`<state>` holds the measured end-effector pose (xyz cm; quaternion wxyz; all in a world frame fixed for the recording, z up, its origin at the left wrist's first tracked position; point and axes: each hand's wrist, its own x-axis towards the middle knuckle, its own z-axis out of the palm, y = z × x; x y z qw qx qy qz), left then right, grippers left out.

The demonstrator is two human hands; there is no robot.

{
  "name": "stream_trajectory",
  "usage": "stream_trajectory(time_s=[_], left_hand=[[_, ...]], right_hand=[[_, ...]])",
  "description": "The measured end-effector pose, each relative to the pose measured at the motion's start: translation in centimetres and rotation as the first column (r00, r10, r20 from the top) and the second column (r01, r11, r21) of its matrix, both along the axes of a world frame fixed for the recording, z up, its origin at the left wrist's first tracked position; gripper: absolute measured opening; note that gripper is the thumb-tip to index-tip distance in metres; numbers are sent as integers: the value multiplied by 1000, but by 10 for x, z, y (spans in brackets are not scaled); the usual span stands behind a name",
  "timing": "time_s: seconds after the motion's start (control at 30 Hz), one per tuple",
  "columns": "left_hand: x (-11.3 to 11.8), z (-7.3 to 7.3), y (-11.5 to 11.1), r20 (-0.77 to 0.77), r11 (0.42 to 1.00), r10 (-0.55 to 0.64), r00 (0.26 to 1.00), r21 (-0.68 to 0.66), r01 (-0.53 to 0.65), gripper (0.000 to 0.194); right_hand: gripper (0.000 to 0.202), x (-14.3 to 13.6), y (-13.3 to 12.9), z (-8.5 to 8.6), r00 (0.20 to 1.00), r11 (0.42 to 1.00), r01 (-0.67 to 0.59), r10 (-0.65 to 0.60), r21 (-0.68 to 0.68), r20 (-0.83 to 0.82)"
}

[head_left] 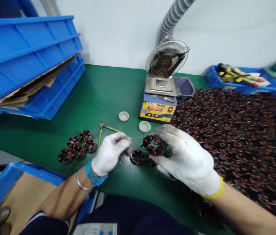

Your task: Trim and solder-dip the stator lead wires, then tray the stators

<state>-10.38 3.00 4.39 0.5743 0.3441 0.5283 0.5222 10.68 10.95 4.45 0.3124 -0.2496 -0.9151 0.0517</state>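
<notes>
My right hand (pixel 184 153), in a white knit glove with a yellow cuff, is closed around a black stator (pixel 152 145) wound with copper wire, held tilted above the table. My left hand (pixel 113 151), also gloved, has its fingertips pinched together to the left of that stator. A thin wire lead (pixel 136 138) runs from these fingertips toward the stator. Below them, another wound stator (pixel 137 157) rests on the green table, with one more partly hidden by my right hand. Green-handled cutting pliers (pixel 101 128) lie open just beyond my left hand.
Several stators (pixel 78 145) are grouped at left. Two small white dishes (pixel 123 116) sit before a yellow-and-blue solder pot (pixel 157 107) with a fume duct (pixel 174 16). A large mass of wound parts (pixel 238 137) covers the right. Blue crates (pixel 30 49) stand at left; a tool bin (pixel 245 80) is behind.
</notes>
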Motion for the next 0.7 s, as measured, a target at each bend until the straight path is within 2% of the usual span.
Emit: stream_trajectory(time_s=[0.07,0.13,0.2,0.27,0.3,0.33,0.5,0.6,0.7], left_hand=[[-7,3,3,97,977,193,977,71,-200,40],[-11,2,6,142,950,283,948,92,-298,43],[-9,-2,9,120,954,285,951,65,-294,43],[-3,-6,9,62,967,249,967,37,-251,42],[0,-8,8,39,972,231,972,32,-232,41],[3,-10,8,24,976,217,976,32,-217,41],[11,-14,6,-57,985,161,985,70,-157,34],[12,-16,5,-114,987,133,985,103,-122,28],[13,-18,3,-163,989,112,980,116,-94,23]], right_hand=[[33,2,10,2,995,999,54,-53,-9,80],[40,0,22,5,959,973,223,-208,-60,192],[50,-5,33,6,848,877,464,-399,-124,349],[52,-12,44,5,710,772,621,-478,-138,517],[49,-16,48,3,664,755,643,-466,-129,585],[46,-19,52,2,642,762,637,-436,-121,630],[36,-27,66,-9,633,833,536,-294,-132,716],[36,-27,73,-14,618,846,510,-235,-154,750],[42,-25,79,-17,608,833,526,-231,-168,760]])
